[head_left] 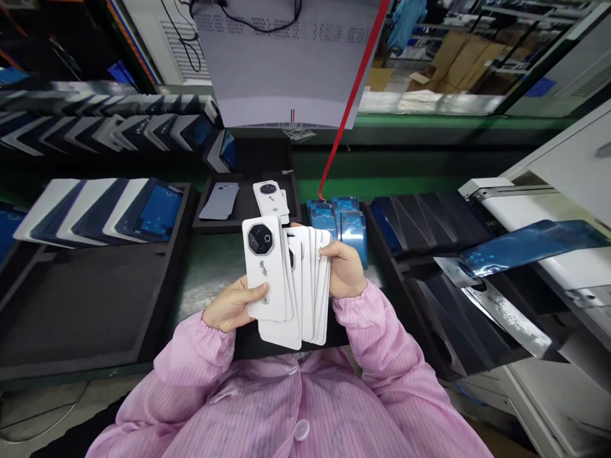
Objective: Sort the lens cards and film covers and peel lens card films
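Observation:
Both hands hold a fanned stack of white phone back covers [296, 286] upright in front of my chest. The front cover [264, 264] has a dark round camera ring and small dark writing. My left hand [233, 305] grips the stack's left side, thumb across the front cover's lower part. My right hand [344, 270] clasps the stack's right edge with its fingers on the rear covers. Pink sleeves cover both forearms.
A black tray [248, 207] beyond the hands holds a grey cover [218, 200] and white covers [270, 197]. Blue-filmed covers [341, 222] stand to its right. Rows of covers [100, 210] lean at left above a black foam tray [86, 312]. A white machine [548, 210] stands at right.

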`<state>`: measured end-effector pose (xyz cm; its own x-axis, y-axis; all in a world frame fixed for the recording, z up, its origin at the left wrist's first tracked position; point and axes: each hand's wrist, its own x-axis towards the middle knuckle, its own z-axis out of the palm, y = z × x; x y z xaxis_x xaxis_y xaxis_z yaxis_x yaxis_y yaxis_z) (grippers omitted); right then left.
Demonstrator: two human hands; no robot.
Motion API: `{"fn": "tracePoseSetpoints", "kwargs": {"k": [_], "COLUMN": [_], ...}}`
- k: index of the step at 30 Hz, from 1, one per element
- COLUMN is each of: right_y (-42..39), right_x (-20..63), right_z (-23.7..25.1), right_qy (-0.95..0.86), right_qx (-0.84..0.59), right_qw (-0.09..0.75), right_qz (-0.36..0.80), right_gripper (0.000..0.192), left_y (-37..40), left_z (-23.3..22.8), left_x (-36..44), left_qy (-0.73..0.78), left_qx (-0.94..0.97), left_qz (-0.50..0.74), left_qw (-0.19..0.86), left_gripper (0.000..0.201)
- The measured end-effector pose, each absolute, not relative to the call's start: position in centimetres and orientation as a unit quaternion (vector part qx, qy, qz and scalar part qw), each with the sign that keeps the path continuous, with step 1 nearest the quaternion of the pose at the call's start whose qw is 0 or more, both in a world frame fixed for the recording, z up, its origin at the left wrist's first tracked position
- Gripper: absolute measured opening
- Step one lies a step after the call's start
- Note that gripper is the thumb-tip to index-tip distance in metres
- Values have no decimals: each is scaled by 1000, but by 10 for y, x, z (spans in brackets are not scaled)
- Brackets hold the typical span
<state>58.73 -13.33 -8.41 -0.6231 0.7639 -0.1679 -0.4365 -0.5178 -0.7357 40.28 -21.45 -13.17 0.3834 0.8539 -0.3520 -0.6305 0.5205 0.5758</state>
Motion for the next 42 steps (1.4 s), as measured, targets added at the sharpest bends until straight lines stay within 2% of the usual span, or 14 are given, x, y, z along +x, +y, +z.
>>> {"fn": "tracePoseSetpoints", "kwargs": {"k": [4,6,9,13,15,18,21,23,26,29,35,37,39,42], "right_y": [-139,-140,-140,-145,-152,-161,-167,-169,-174,-180,-179,-176,-170,-155], "right_x": [591,593,594,589,585,581,583,586,589,590,581,573,567,569], "right_z": [-85,-90,-111,-158,-180,-197,-196,-193,-193,-197,-186,-181,-177,-165], "right_qy": [-413,-501,-615,-639,-619,-607,-642,-694,-751,-729,-520,-464,-478,-606], "right_qx": [-233,-249,-239,-234,-263,-295,-316,-309,-304,-341,-320,-319,-343,-412], "right_qw": [374,379,378,431,452,465,455,412,339,330,287,271,232,86], "right_qz": [797,737,649,592,585,573,530,504,479,493,739,781,775,675], "right_gripper": [63,73,70,82,89,78,61,55,41,31,41,43,39,30], "left_y": [-217,-215,-210,-203,-203,-208,-214,-217,-217,-214,-210,-209,-209,-209], "left_z": [-134,-141,-165,-202,-210,-210,-206,-205,-206,-204,-191,-186,-183,-180], "left_x": [403,401,399,406,413,424,430,430,428,424,419,421,423,421], "left_qy": [356,414,478,492,492,480,469,467,450,423,311,333,385,414], "left_qx": [261,355,499,543,548,578,599,588,580,603,430,350,303,268], "left_qz": [467,478,460,466,480,487,489,517,529,486,491,534,568,588], "left_qw": [766,689,557,496,476,446,426,412,426,472,690,694,662,641], "left_gripper": [25,17,14,25,50,80,73,79,82,65,64,54,48,47]}}
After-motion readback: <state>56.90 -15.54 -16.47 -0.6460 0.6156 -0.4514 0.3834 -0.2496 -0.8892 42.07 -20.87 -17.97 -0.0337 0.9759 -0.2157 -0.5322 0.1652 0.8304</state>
